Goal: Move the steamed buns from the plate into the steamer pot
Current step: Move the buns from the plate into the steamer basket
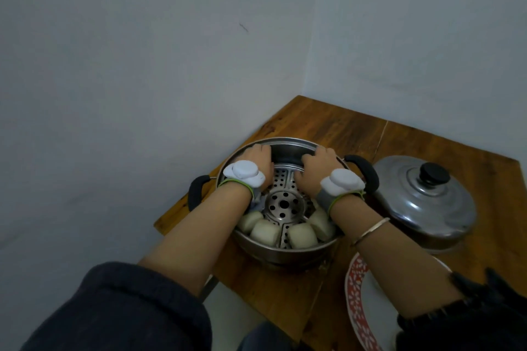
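The steel steamer pot (285, 251) stands on a wooden table, with a perforated rack (283, 204) inside. Several white steamed buns (265, 232) lie along the rack's near edge, side by side. My left hand (256, 164) is palm down over the rack's far left, its fingers curled down by the pot wall. My right hand (316, 169) is palm down over the far right, fingers curled the same way. Whatever lies under either palm is hidden. The plate (355, 293), white with a red patterned rim, shows at the bottom right, partly behind my right forearm.
The pot's metal lid (425, 199) with a black knob lies right of the pot. Black handles (196, 191) stick out on both sides of the pot. Walls close in behind and to the left; the table's left edge runs just beside the pot.
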`<state>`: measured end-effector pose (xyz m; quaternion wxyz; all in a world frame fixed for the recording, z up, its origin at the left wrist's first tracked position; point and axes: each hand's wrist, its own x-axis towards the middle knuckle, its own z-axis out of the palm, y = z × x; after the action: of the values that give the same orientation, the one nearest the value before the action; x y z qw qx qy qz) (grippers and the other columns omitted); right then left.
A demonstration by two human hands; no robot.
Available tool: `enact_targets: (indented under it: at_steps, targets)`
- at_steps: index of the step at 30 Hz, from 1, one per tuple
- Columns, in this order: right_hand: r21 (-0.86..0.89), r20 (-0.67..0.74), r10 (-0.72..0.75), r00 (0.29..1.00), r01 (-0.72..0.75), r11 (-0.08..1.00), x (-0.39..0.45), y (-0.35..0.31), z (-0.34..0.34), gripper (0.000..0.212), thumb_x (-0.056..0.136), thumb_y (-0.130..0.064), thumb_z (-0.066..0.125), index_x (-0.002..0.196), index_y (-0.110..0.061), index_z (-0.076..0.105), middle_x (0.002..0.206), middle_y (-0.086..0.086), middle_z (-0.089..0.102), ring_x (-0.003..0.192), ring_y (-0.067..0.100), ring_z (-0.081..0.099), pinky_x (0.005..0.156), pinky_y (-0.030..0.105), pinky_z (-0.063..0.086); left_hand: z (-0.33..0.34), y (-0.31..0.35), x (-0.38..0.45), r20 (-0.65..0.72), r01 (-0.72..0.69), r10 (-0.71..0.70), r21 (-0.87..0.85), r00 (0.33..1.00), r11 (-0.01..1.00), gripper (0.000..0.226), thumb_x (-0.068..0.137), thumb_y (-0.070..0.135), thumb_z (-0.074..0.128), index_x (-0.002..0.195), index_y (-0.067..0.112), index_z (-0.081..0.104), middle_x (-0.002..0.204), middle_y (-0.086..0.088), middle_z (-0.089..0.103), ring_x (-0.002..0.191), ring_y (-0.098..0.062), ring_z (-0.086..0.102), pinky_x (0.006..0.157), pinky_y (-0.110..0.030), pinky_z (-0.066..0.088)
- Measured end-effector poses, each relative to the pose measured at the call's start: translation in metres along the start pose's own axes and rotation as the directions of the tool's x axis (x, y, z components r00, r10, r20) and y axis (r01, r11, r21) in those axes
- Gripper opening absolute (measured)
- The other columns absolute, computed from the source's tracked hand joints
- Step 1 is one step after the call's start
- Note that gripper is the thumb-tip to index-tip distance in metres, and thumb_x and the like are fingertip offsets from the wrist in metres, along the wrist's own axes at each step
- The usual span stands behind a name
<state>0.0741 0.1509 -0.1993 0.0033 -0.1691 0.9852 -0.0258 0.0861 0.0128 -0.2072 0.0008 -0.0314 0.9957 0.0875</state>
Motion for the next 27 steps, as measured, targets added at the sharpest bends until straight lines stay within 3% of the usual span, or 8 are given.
enact_targets:
  at_steps: [3,13,15,17,19,22,27]
  targets:
    - [-0.056,-0.109,-0.067,0.992,0.061,0.997,-0.003,-0.002,-0.001,0.034,0.095,-0.026,0.041,0.115,-0.004,0.057,0.127,0.018,0.047,0.120,0.033,0.040,0.093,0.040,0.042,-0.011,0.002,-0.001,-0.057,0.003,-0.003,0.008,0.998,1.000,0.038,0.096,0.021,0.043,0.127,0.000,0.046,0.133,-0.020,0.049,0.120,-0.035,0.050,0.097,-0.037,0.042]
    - [-0.111,-0.052,-0.115,0.992,0.108,0.988,-0.045,0.033,-0.046,0.038,0.094,-0.025,0.044,0.128,-0.010,0.054,0.135,0.015,0.047,0.129,0.033,0.037,0.101,0.039,0.040,-0.049,0.035,-0.037,0.076,-0.072,0.060,0.180,0.995,0.981,0.045,0.090,0.024,0.052,0.131,0.006,0.047,0.133,-0.019,0.053,0.118,-0.032,0.055,0.094,-0.033,0.046]
    - [-0.115,-0.057,-0.106,0.993,0.099,0.988,-0.067,0.048,-0.052,0.038,0.095,-0.024,0.043,0.128,-0.010,0.054,0.134,0.016,0.048,0.128,0.034,0.037,0.100,0.039,0.041,-0.051,0.055,-0.047,0.123,-0.137,0.116,0.175,0.986,0.975,0.035,0.087,0.023,0.054,0.119,0.007,0.055,0.119,-0.020,0.059,0.098,-0.031,0.059,0.077,-0.031,0.048]
    - [-0.113,-0.064,-0.116,0.991,0.109,0.988,-0.087,0.062,-0.053,0.037,0.095,-0.024,0.042,0.127,-0.010,0.055,0.133,0.016,0.049,0.127,0.034,0.039,0.097,0.040,0.042,-0.052,0.074,-0.057,0.126,-0.204,0.185,0.163,0.975,0.965,0.015,0.084,0.021,0.055,0.094,0.010,0.055,0.096,-0.016,0.057,0.079,-0.025,0.052,0.057,-0.024,0.040]
    - [-0.116,-0.052,-0.116,0.992,0.110,0.987,-0.111,0.079,-0.050,0.036,0.096,-0.022,0.041,0.127,-0.009,0.055,0.132,0.016,0.050,0.125,0.034,0.040,0.099,0.041,0.043,-0.045,0.098,-0.070,0.097,-0.276,0.264,0.149,0.960,0.950,0.016,0.085,0.023,0.053,0.093,0.009,0.055,0.097,-0.013,0.059,0.083,-0.026,0.057,0.065,-0.027,0.046]
    - [-0.098,-0.009,-0.076,0.997,0.075,0.992,-0.141,0.106,-0.041,0.035,0.097,-0.020,0.040,0.124,-0.007,0.056,0.129,0.018,0.052,0.119,0.034,0.046,0.098,0.041,0.043,-0.025,0.134,-0.090,0.035,-0.378,0.377,0.125,0.925,0.917,0.033,0.091,0.023,0.048,0.117,0.005,0.058,0.122,-0.017,0.061,0.109,-0.034,0.059,0.092,-0.038,0.049]
    - [0.020,0.127,-0.021,0.992,0.018,1.000,-0.183,0.136,-0.018,0.032,0.093,-0.021,0.050,0.119,-0.007,0.062,0.124,0.018,0.061,0.113,0.032,0.057,0.094,0.036,0.045,0.019,0.175,-0.113,0.181,-0.476,0.456,0.086,0.871,0.875,0.035,0.094,0.023,0.049,0.126,0.007,0.055,0.128,-0.018,0.057,0.119,-0.031,0.054,0.096,-0.034,0.043]
